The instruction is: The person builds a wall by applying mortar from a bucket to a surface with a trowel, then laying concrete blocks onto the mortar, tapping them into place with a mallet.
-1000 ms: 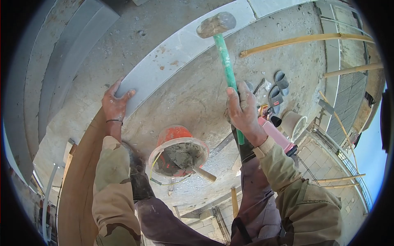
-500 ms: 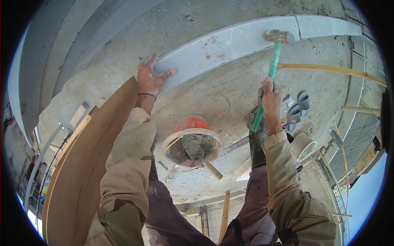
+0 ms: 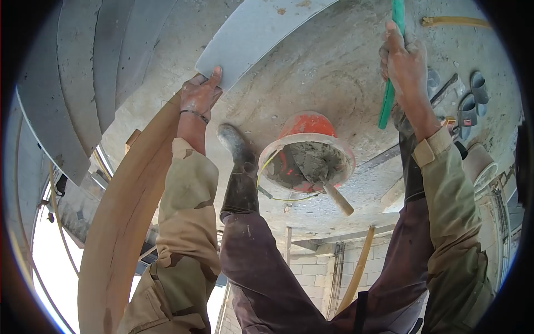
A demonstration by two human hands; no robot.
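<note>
My left hand [image 3: 199, 100] is at the near end of a long pale-grey block [image 3: 250, 42]. Its thumb lies over the block's face, and the fingers curl at the end, partly hidden. Just below that hand is the top of a curved-looking wooden plank [image 3: 130, 200]. My right hand [image 3: 405, 61] is closed round the green handle [image 3: 387, 103] of a hammer, whose head is out of view. Between my arms stands an orange bucket [image 3: 307, 123] of wet grey mortar [image 3: 311, 161]. A trowel [image 3: 337, 199] rests in it, wooden handle over the rim.
Grey slabs or steps [image 3: 78, 72] curve along the left. Sandals [image 3: 468, 108] and a pale bucket [image 3: 479, 167] are at the right, with a bamboo pole [image 3: 456, 21] beyond. My boot [image 3: 236, 147] is left of the orange bucket. Block wall [image 3: 306, 273] shows below.
The view has shifted, and the bucket appears farther right. The hammer has risen toward the upper edge, its head leaving view. My left hand stays at the block's end, its fingers drawn in.
</note>
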